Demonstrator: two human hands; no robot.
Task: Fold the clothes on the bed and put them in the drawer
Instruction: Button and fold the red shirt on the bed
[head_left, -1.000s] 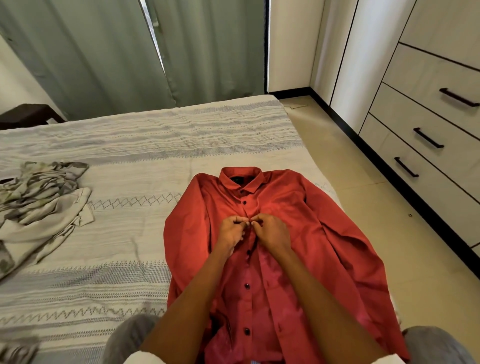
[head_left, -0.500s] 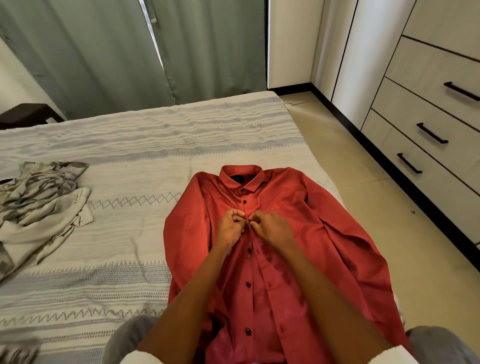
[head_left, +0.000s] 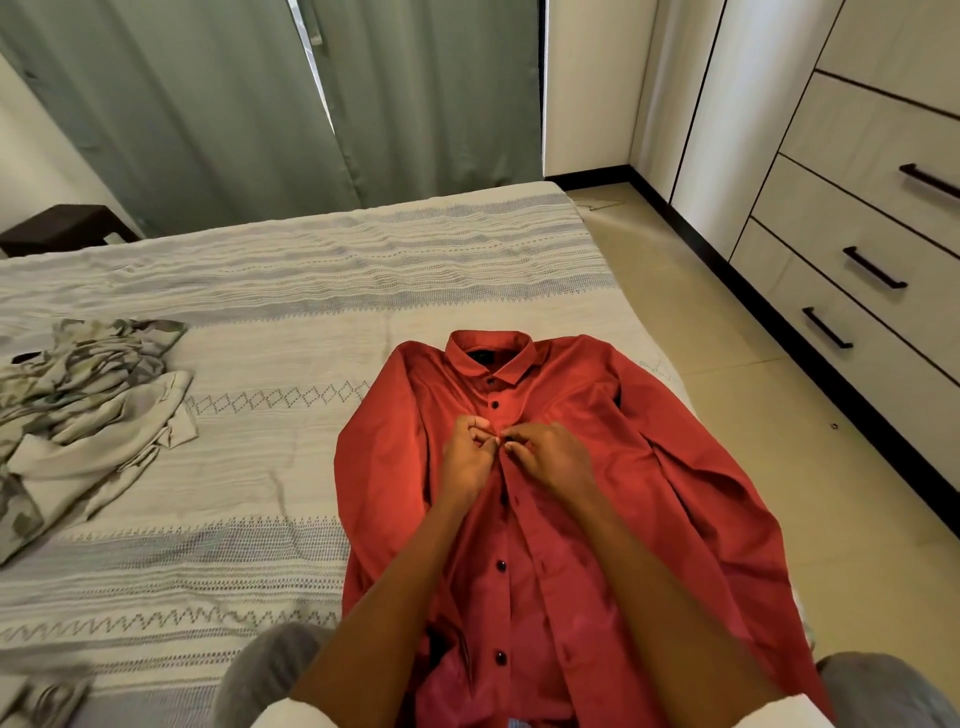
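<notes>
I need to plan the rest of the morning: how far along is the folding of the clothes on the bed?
Early. Done: the red shirt lies spread flat, front up, on the bed. In hand: the left hand and right hand pinch its front placket at a button. Left: folding it, then the rumpled patterned garment at the left; the drawers are all closed.

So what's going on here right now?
A person has a red button-up shirt laid face up on the striped bedspread. The left hand and right hand pinch its front placket at a button below the collar. A crumpled camouflage-print garment lies unfolded to the left. The cream drawers are closed.
</notes>
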